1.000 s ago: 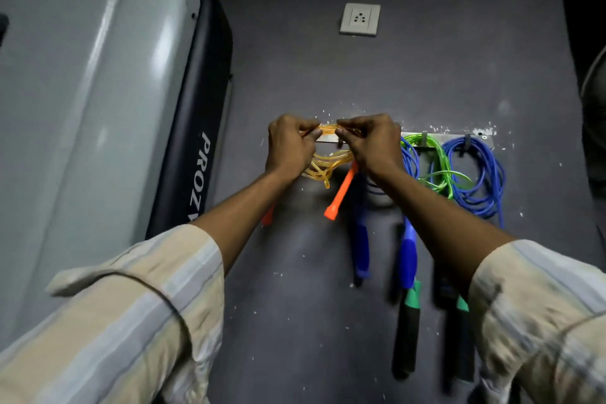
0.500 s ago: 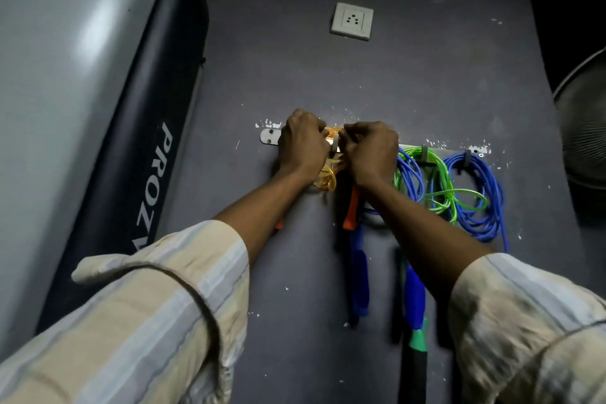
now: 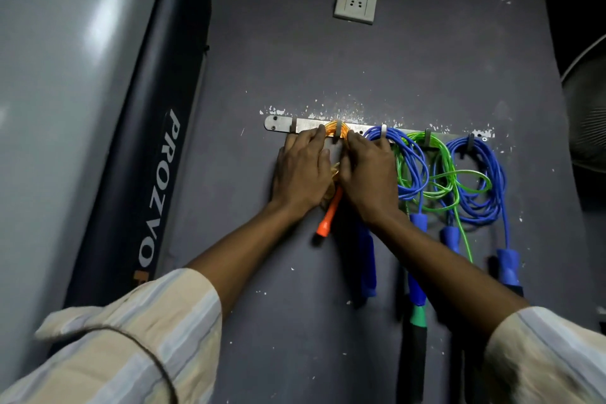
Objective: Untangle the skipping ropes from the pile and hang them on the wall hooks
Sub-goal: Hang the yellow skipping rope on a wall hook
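Note:
A metal hook rail (image 3: 278, 124) is screwed to the dark wall. The orange skipping rope (image 3: 332, 130) loops over its second hook, and one orange handle (image 3: 329, 217) hangs down below my hands. My left hand (image 3: 301, 170) lies over the left side of the orange coil, its straight fingers touching the rope beside the hook. My right hand (image 3: 367, 174) lies over the right side in the same way. Most of the orange coil is hidden under both hands. To the right hang a blue rope (image 3: 414, 161), a green rope (image 3: 443, 174) and another blue rope (image 3: 486, 180).
The leftmost hook (image 3: 292, 126) carries nothing. A large grey machine with a black edge (image 3: 82, 108) stands along the left. A wall socket (image 3: 355, 4) sits above the rail. A fan grille (image 3: 590, 115) shows at the right edge.
My hands have carried the orange coil up onto the second hook, and their fingers have flattened over it. The view has moved closer to the rail.

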Demonstrator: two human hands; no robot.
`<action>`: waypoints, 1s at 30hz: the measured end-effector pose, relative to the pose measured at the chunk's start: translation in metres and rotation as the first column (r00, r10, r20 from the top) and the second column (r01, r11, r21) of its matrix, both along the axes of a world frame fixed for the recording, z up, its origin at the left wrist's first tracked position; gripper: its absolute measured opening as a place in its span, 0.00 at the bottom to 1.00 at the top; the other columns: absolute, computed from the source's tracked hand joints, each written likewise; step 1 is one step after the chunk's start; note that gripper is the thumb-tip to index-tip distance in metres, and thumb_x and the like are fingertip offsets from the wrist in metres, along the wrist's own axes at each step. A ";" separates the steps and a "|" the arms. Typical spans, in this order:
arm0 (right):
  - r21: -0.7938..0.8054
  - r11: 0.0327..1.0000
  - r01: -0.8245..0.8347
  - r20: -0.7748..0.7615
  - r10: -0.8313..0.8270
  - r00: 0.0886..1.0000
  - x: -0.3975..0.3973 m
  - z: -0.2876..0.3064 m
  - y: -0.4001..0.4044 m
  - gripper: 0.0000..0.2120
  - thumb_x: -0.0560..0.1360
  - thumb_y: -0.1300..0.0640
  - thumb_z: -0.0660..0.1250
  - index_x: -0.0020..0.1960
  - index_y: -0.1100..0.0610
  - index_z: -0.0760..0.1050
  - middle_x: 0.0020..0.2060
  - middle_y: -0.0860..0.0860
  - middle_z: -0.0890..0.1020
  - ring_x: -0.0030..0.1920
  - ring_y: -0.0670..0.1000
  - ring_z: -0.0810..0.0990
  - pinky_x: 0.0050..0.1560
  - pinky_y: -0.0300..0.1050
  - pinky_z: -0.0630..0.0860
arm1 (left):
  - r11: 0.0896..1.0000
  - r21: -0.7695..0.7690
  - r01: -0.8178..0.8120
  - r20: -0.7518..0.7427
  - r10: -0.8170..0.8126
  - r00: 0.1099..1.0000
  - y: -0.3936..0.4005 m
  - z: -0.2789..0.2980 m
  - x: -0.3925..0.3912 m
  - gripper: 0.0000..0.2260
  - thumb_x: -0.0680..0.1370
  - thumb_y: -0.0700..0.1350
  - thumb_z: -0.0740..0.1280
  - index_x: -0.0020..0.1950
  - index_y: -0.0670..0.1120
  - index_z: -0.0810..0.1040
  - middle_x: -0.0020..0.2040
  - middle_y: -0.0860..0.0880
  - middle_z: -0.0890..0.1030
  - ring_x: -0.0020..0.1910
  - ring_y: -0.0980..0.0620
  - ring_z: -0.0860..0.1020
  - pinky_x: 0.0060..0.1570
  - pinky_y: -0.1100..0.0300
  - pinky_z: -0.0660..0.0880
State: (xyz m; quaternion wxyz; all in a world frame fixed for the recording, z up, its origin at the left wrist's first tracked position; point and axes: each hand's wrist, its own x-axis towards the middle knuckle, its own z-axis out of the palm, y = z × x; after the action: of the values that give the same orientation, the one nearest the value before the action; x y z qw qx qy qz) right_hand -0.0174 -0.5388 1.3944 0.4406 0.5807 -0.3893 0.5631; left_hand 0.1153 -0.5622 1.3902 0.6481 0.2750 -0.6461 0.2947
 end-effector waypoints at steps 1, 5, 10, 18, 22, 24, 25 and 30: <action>0.005 0.997 0.079 -0.010 -0.079 0.997 -0.001 -0.005 0.003 0.18 0.76 0.54 0.60 0.63 0.55 0.77 0.57 0.50 0.84 0.55 0.61 0.76 0.64 0.55 0.67 | 1.000 0.008 -0.022 0.017 0.022 1.000 0.002 -0.004 0.001 0.23 0.80 0.48 0.55 0.75 0.42 0.69 0.70 0.45 0.75 0.73 0.42 0.66 0.67 0.48 0.69; 0.026 0.974 0.226 -0.045 -0.225 0.973 -0.006 -0.013 0.018 0.22 0.76 0.51 0.60 0.69 0.53 0.75 0.65 0.48 0.82 0.60 0.58 0.72 0.58 0.55 0.66 | 0.995 0.084 -0.049 0.082 0.042 0.996 0.012 -0.014 0.002 0.24 0.84 0.49 0.52 0.78 0.41 0.62 0.78 0.44 0.65 0.76 0.46 0.62 0.75 0.53 0.59; 0.160 0.932 0.324 -0.153 -0.301 0.941 -0.012 -0.009 0.033 0.28 0.76 0.49 0.55 0.73 0.55 0.70 0.66 0.50 0.80 0.65 0.61 0.71 0.60 0.57 0.65 | 0.972 0.221 -0.080 0.153 0.046 0.987 0.030 -0.010 0.002 0.25 0.84 0.49 0.53 0.80 0.41 0.58 0.79 0.44 0.61 0.78 0.46 0.58 0.76 0.54 0.56; 0.306 0.908 0.285 -0.201 -0.231 0.952 -0.024 -0.005 0.055 0.27 0.77 0.46 0.54 0.75 0.53 0.67 0.74 0.50 0.73 0.75 0.61 0.64 0.69 0.62 0.58 | 0.921 0.365 -0.135 0.179 0.073 0.981 0.056 -0.003 -0.001 0.29 0.83 0.50 0.56 0.81 0.41 0.51 0.81 0.41 0.51 0.80 0.44 0.52 0.77 0.49 0.53; 0.308 0.933 0.189 -0.183 -0.136 0.974 -0.029 -0.010 0.065 0.25 0.78 0.47 0.55 0.73 0.52 0.69 0.73 0.49 0.74 0.76 0.58 0.63 0.72 0.63 0.54 | 0.906 0.386 -0.175 0.174 0.114 0.978 0.067 -0.004 -0.003 0.29 0.83 0.51 0.56 0.81 0.43 0.52 0.81 0.41 0.52 0.79 0.43 0.54 0.77 0.46 0.55; 0.267 0.958 0.109 -0.155 -0.069 0.985 -0.030 -0.017 0.069 0.22 0.79 0.50 0.59 0.72 0.52 0.71 0.72 0.50 0.75 0.75 0.57 0.65 0.72 0.60 0.54 | 0.915 0.372 -0.156 0.145 0.108 0.983 0.076 -0.011 -0.004 0.27 0.83 0.51 0.56 0.80 0.43 0.57 0.80 0.41 0.57 0.78 0.42 0.57 0.75 0.45 0.59; 0.238 0.970 0.057 -0.127 -0.027 0.991 -0.030 -0.023 0.073 0.21 0.78 0.51 0.59 0.70 0.52 0.73 0.70 0.50 0.77 0.74 0.57 0.68 0.71 0.59 0.57 | 0.930 0.344 -0.132 0.118 0.097 0.988 0.081 -0.017 -0.005 0.26 0.82 0.51 0.57 0.78 0.43 0.61 0.79 0.41 0.62 0.77 0.42 0.61 0.73 0.45 0.62; 0.156 0.973 -0.170 -0.023 0.176 0.984 -0.032 -0.088 0.089 0.15 0.74 0.52 0.61 0.57 0.54 0.79 0.55 0.53 0.82 0.60 0.58 0.75 0.60 0.55 0.68 | 0.980 0.180 -0.081 -0.037 0.089 0.995 0.105 -0.084 -0.014 0.12 0.78 0.48 0.59 0.56 0.46 0.77 0.54 0.45 0.80 0.53 0.44 0.76 0.50 0.50 0.75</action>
State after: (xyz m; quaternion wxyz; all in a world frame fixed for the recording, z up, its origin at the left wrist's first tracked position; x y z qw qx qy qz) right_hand -0.0496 -0.4495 1.3066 0.3510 0.6549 -0.3710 0.5571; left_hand 0.1015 -0.4576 1.3062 0.6222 0.3657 -0.6428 0.2569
